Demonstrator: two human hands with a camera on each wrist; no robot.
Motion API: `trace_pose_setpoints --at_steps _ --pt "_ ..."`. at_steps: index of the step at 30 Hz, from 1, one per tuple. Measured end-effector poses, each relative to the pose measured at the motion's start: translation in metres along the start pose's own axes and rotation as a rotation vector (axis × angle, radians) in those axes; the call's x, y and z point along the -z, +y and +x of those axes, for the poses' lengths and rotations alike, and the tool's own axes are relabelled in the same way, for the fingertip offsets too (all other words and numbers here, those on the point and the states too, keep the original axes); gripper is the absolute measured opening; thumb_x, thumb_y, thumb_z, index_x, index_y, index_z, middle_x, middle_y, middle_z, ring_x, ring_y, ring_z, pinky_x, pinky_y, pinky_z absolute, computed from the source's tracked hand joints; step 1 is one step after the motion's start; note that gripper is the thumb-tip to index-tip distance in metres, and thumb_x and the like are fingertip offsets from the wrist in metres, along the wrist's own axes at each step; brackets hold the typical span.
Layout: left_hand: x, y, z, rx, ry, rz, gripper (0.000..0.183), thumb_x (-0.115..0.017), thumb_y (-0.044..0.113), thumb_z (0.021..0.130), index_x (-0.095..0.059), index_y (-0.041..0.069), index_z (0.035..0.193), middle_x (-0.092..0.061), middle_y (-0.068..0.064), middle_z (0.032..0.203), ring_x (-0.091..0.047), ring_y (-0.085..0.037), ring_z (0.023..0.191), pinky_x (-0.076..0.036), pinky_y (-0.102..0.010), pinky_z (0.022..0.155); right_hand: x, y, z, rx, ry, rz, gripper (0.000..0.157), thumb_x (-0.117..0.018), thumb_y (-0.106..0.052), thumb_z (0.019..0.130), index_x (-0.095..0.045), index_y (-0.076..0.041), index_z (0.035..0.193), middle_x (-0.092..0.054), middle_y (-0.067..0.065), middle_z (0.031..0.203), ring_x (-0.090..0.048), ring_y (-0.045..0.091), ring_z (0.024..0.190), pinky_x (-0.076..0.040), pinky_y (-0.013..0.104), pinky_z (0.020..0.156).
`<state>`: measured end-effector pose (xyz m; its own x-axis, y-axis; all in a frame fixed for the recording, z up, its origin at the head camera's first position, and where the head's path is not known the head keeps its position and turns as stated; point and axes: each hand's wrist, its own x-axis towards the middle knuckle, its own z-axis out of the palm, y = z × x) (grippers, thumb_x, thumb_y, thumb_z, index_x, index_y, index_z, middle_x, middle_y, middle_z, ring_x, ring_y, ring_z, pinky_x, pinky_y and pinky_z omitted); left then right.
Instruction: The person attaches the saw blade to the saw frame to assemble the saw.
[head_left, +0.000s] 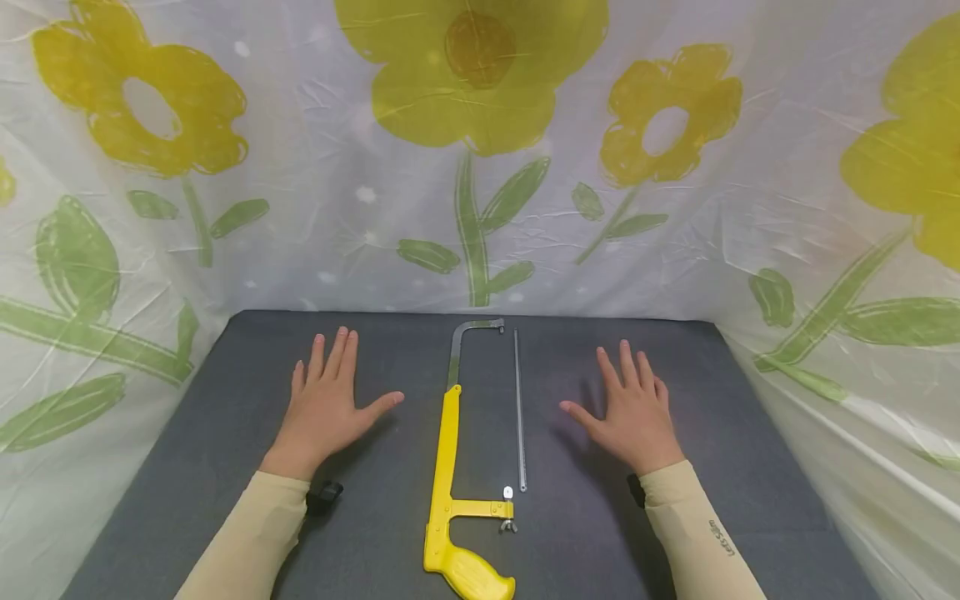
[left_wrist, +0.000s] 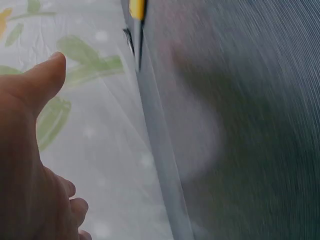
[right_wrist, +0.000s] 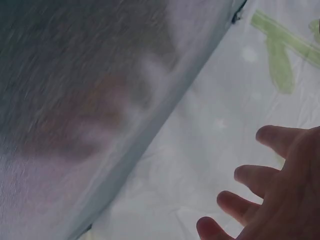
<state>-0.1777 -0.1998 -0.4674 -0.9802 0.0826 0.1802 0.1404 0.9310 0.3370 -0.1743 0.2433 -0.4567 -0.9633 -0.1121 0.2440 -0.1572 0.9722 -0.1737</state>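
Note:
A hacksaw frame (head_left: 446, 454) with a yellow handle and a grey metal front bow lies lengthwise in the middle of the dark table. Just right of it, apart from the frame, is a thin saw blade (head_left: 519, 408). A wing nut (head_left: 508, 526) shows at the frame's near blade mount. My left hand (head_left: 324, 412) hovers left of the frame, palm down, fingers straight and thumb spread. On the blade's right side, my right hand (head_left: 633, 417) is likewise spread above the table. Both hands hold nothing, and their shadows fall on the cloth.
The table (head_left: 397, 367) has a dark grey cover. A white curtain (head_left: 315, 225) with yellow flowers hangs behind it and along both sides. Black straps circle both wrists under beige sleeves (head_left: 247, 533).

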Motion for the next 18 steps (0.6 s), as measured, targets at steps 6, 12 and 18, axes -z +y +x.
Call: trace_pose_setpoints --at_steps 6,12,18 --pt "-0.011 0.019 0.003 -0.018 -0.012 -0.012 0.122 -0.051 0.086 0.08 0.002 0.016 0.163 0.001 -0.007 0.171 0.007 -0.037 0.157 -0.007 -0.068 0.119 -0.003 -0.016 0.001 0.006 -0.04 0.026 0.109 -0.051 -0.086 0.08 -0.028 -0.016 0.161 -0.018 0.021 0.167 -0.023 0.048 0.149 -0.025 0.071 0.109" --pt "-0.016 0.043 0.004 -0.026 -0.051 -0.043 0.122 -0.05 0.087 0.079 0.002 0.016 0.163 0.002 -0.006 0.171 0.009 -0.034 0.157 -0.008 -0.066 0.12 -0.006 -0.034 0.001 0.012 -0.082 0.088 0.108 -0.053 -0.083 0.081 -0.026 -0.017 0.161 -0.017 0.02 0.167 -0.025 0.047 0.149 -0.024 0.07 0.11" --pt "-0.019 0.061 0.005 -0.046 -0.074 -0.067 0.121 -0.052 0.085 0.08 0.002 0.015 0.163 0.001 -0.007 0.171 0.005 -0.036 0.158 -0.009 -0.065 0.12 -0.009 -0.049 0.0 0.019 -0.134 0.132 0.108 -0.054 -0.082 0.082 -0.023 -0.016 0.162 -0.016 0.019 0.168 -0.029 0.047 0.147 -0.026 0.069 0.111"
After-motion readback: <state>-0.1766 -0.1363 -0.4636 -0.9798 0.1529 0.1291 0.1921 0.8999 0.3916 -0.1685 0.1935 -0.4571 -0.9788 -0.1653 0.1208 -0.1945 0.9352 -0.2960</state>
